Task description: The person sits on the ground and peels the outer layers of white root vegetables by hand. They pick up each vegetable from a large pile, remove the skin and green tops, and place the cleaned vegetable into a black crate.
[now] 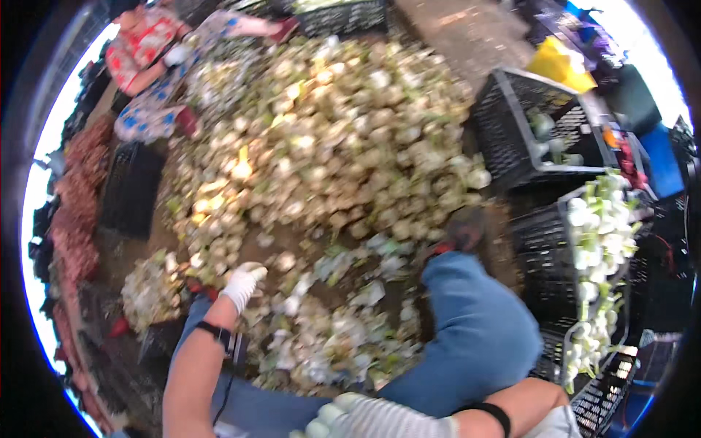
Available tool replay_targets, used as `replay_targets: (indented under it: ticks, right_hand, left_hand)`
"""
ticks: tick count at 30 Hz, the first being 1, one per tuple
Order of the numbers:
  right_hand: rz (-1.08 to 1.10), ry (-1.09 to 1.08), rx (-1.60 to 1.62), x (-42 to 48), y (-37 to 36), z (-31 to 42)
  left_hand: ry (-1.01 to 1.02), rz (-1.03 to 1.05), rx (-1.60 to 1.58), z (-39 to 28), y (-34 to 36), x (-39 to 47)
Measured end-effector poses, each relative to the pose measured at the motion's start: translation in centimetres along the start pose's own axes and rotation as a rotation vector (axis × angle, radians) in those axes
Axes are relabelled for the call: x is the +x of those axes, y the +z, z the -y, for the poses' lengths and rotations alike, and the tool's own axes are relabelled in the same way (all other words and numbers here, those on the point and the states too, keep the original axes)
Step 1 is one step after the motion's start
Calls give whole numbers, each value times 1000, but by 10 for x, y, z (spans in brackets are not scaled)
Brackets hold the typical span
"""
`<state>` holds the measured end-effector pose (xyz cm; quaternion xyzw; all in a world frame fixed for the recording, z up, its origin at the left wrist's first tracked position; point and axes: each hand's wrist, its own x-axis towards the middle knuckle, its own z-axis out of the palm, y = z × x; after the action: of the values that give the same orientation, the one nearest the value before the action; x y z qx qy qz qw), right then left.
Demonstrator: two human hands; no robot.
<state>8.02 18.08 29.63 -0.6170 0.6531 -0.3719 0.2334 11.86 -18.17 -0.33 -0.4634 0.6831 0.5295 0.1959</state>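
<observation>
A large heap of white onions [350, 137], some with green stalks, covers the floor before me. My left hand [243, 282], in a white knit glove, reaches over the near left edge of the heap. Its fingers look bent, and blur hides whether anything is in them. My right hand [378, 419], gloved in ribbed white, is low over my lap at the bottom edge. Its fingers are curled, but the inside of the grip is hidden. Between my legs lie loose onion peels and trimmings [334, 339].
At right, a black plastic crate [487, 139] is tilted with a few onions inside. Below it, other crates hold peeled onions [594, 241]. Another person [148, 60] sits at upper left. Near them are a black crate [131, 189] and reddish mesh bags [79, 202].
</observation>
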Motion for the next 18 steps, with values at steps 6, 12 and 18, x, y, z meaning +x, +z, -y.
replay_targets:
  ticks: [6, 12, 18]
  right_hand:
    - [182, 75, -88, 20, 3, -2]
    - [239, 157, -93, 38, 12, -11]
    - [254, 159, -48, 45, 8, -23]
  left_hand:
    - [34, -450, 29, 85, -127, 49]
    - [168, -164, 127, 40, -34, 82]
    - [366, -123, 848, 5, 52, 91]
